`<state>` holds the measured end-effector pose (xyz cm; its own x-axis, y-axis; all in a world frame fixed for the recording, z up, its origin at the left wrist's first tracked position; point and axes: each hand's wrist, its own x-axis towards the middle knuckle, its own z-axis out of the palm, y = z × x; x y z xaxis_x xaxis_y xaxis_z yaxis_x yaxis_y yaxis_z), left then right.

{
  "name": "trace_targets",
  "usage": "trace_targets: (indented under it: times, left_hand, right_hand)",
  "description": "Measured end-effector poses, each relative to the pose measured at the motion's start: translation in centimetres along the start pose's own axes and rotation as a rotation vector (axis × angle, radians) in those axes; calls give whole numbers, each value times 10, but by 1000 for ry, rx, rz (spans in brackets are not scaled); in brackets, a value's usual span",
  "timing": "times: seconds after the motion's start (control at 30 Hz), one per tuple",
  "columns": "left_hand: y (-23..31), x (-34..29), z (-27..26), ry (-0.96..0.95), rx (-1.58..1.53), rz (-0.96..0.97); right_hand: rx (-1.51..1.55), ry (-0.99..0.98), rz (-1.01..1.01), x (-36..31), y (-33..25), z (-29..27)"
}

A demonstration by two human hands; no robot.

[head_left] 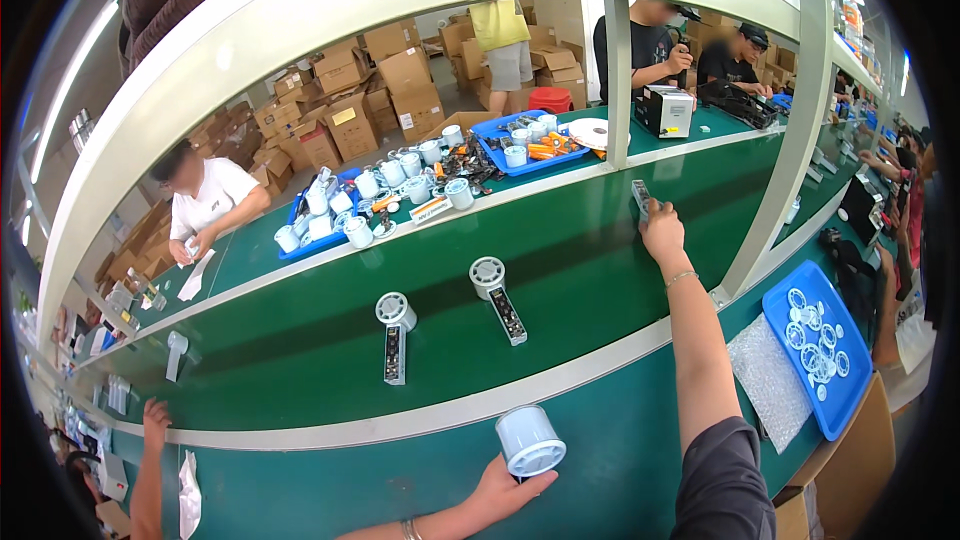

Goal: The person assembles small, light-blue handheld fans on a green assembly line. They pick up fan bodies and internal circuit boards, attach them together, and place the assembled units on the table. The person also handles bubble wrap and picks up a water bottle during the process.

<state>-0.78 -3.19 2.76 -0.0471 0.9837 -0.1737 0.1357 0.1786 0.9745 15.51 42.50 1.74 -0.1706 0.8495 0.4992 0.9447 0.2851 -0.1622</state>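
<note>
My left hand (pixel 500 492) is closed round the lower side of a pale blue plastic cylinder with a ribbed round end (pixel 530 437), above the near green worktop. Stretched far out over the green belt, my right hand (pixel 662 232) has its fingers closed on the near end of a narrow grey rectangular module (pixel 640 192). Two assemblies lie farther left on the belt. Each has a white round vented cap, one cap (pixel 395 310) and another cap (pixel 487 275), beside an oblong module, the left module (pixel 395 355) and the right module (pixel 508 316), with dark parts inside.
A blue tray of white rings (pixel 848 370) stands at right beside bubble wrap (pixel 770 380). White posts (pixel 785 170) and a curved beam frame the belt. Across it sit blue trays (pixel 535 165) of parts. A co-worker's hand (pixel 155 423) is at left; other people work opposite.
</note>
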Motion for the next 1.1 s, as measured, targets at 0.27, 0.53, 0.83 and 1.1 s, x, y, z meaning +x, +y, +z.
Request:
trace_targets:
  times: [0.27,0.53,0.83,1.1]
  left_hand:
    - [0,-2,8,61,46,166]
    - [-9,-1,11,87,73,211]
    - [-4,-2,14,282,189,388]
    - [-18,-8,16,217,-203,241]
  right_hand:
    - [72,164,-321,-56,-34,-89]
    - [227,-119,-638,-231,-49,-243]
    - [370,-193,-597,-303,-28,-253]
    - [21,-120,-966,-239,-7,-218]
